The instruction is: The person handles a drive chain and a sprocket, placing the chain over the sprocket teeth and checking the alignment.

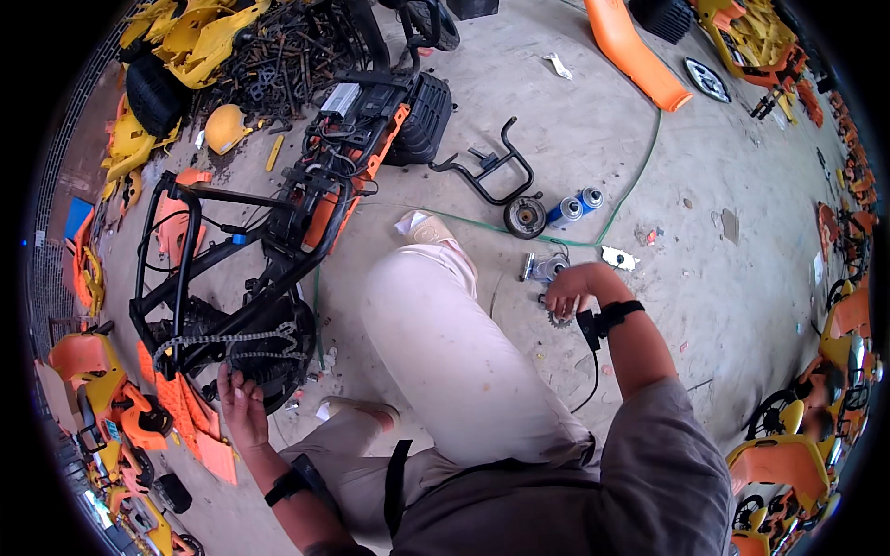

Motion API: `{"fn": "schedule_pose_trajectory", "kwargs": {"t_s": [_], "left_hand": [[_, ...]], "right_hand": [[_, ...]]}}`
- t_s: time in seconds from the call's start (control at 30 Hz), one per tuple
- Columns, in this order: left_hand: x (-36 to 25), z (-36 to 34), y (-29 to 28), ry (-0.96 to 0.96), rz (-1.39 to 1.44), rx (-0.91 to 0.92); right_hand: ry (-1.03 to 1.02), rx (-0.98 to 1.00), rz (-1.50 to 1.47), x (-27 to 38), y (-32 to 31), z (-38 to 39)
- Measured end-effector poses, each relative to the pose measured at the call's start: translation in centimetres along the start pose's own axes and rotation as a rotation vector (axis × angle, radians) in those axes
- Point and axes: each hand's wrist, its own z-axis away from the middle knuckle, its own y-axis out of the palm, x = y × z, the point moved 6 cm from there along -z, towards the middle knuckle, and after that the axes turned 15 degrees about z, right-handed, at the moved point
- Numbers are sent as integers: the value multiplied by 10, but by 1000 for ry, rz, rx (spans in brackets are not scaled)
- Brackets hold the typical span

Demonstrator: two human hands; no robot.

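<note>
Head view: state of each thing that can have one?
Black tubular frame: inner parts exposed
Chain: strung across frame, tension unclear
Left grip: loosely open, beside chain
Right grip: curled at toothed metal part, hold unclear
Two blue-and-white spray cans: standing upright
Long orange panel: detached, lying on floor
Green hose: uncoiled across floor

Long orange panel (633, 56) and green hose (653, 151), yellow panels (219, 48) upper left.

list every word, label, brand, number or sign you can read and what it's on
No text is legible.
Two blue-and-white cans: printing too small to read.
White packet on the floor: dark marks too small to read.
Silver-white box on the machine: any print too blurred to read.
</note>
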Motion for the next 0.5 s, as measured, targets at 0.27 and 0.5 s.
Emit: {"fn": "schedule_pose_trajectory", "kwargs": {"t_s": [0.27,0.5], "left_hand": [[3,6,1,-49,-189,-122],[27,9,4,-157,-251,-209]], "right_hand": [[443,-477,199,-145,72,-138],[378,-577,353,-110,89,-161]]}}
